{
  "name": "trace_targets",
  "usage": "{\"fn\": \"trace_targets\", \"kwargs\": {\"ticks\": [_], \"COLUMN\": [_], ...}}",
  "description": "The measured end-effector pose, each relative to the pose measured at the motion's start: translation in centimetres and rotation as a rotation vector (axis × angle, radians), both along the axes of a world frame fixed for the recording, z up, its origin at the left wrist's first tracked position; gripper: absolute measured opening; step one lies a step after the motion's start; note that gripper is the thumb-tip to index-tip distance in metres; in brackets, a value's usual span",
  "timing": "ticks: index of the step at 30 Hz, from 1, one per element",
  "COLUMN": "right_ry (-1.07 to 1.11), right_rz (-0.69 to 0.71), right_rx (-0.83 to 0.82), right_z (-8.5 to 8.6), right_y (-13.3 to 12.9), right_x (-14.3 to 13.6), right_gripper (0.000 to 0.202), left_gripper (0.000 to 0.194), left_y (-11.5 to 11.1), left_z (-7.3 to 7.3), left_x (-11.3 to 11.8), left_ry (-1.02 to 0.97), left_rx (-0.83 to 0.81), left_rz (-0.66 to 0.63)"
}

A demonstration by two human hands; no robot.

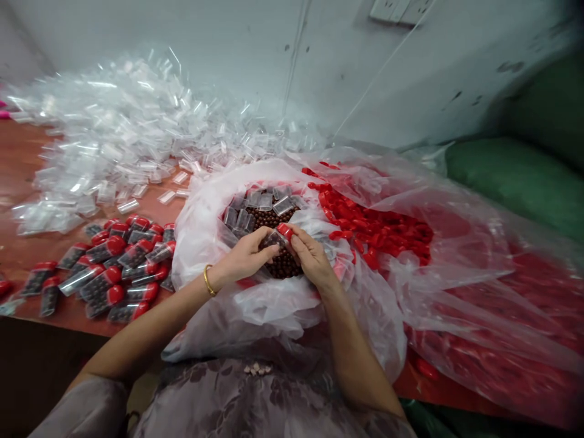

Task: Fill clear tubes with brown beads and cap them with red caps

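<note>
My left hand (250,252) grips a small clear plastic container (272,239) with dark beads inside. At its end, the fingers of my right hand (312,252) are closed on a red cap (285,230); whether the cap is fully seated I cannot tell. Both hands are over a white plastic bag (196,225) whose opening shows many brown beads (283,265). Several clear containers (283,205) lie on the beads along the far side of the opening.
A large heap of clear containers (118,121) spreads at the back left. Filled, red-capped containers (109,261) lie on the red table (18,152) at left. Red caps (374,225) fill a clear bag (460,243) at right. Behind stands a wall with a socket (401,9).
</note>
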State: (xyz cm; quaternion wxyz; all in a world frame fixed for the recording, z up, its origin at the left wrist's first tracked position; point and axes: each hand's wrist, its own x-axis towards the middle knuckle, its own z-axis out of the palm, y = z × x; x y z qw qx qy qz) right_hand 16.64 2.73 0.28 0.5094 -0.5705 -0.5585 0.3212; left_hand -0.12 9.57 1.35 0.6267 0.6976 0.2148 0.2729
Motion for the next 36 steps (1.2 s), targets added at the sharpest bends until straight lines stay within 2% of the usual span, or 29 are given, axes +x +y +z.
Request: {"fn": "trace_targets", "kwargs": {"ticks": [6, 13, 18, 24, 27, 31, 36], "right_ry": [-0.117, -0.219, -0.263, -0.66, -0.803, -0.853, -0.836], "right_rz": [0.025, -0.07, -0.145, -0.28, -0.339, -0.308, -0.222], "right_rx": [0.042, 0.138, 0.123, 0.36, 0.384, 0.34, 0.396], "right_z": [-0.4, 0.6, 1.2, 1.2, 0.9, 0.6, 0.9], "right_y": [0.0, -0.3, -0.7, -0.7, -0.9, -1.1, -1.3], "right_x": [-0.1, -1.6, -1.6, -2.0, -2.5, -2.6, -2.5], "right_gripper": [0.041, 0.038, 0.032, 0.03, 0.031, 0.034, 0.035], "left_gripper": [0.026, 0.025, 0.029, 0.031, 0.032, 0.034, 0.036], "left_y": [-0.1, -0.2, -0.4, -0.4, -0.5, -0.6, -0.3], "left_z": [-0.6, -0.5, -0.1, 0.1, 0.3, 0.5, 0.5], "left_x": [-0.2, -0.2, -0.3, -0.3, -0.3, -0.4, -0.4], "left_ry": [0.022, -0.01, -0.043, -0.03, -0.016, -0.012, -0.029], "left_rx": [0.064, 0.128, 0.049, -0.026, -0.091, -0.131, -0.149], "left_rz": [0.044, 0.096, 0.112, 0.073, 0.06, 0.067, 0.065]}}
